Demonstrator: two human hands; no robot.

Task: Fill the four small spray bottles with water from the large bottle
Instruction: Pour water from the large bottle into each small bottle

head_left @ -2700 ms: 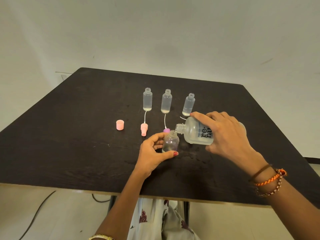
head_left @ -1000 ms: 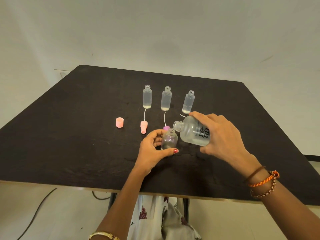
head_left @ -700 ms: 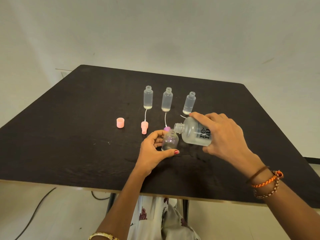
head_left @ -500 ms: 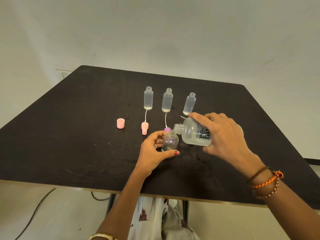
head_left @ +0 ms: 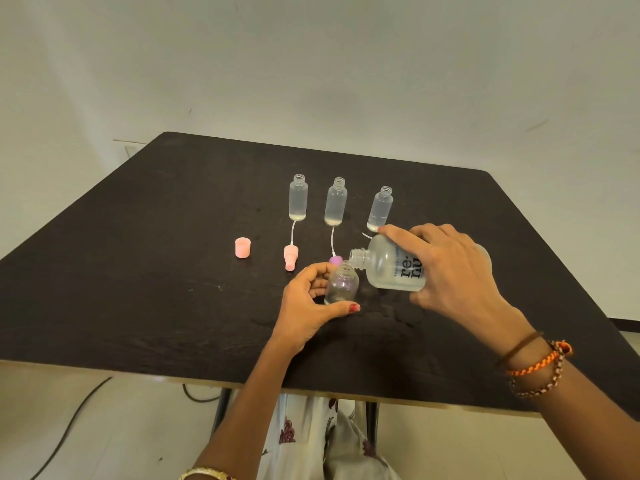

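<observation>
Large bottle (head_left: 391, 268) tipped in right grip (head_left: 450, 271), mouth over small bottle (head_left: 342, 284).

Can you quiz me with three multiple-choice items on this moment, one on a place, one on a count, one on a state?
1. Where is the loose pink cap?
A. On the table to the left of the pink spray head
B. Screwed on the large bottle
C. In the left hand

2. How many small bottles stand unheld in the back row?
A. One
B. Three
C. Five

3. How is the large bottle held?
A. Upright and capped
B. Lying flat on the table
C. Tilted, its open mouth over the held small bottle

Key: 1 A, it stands alone on the table. 2 B, three open bottles stand in a row. 3 C, the right hand tips it while the left hand steadies the small one.
</observation>
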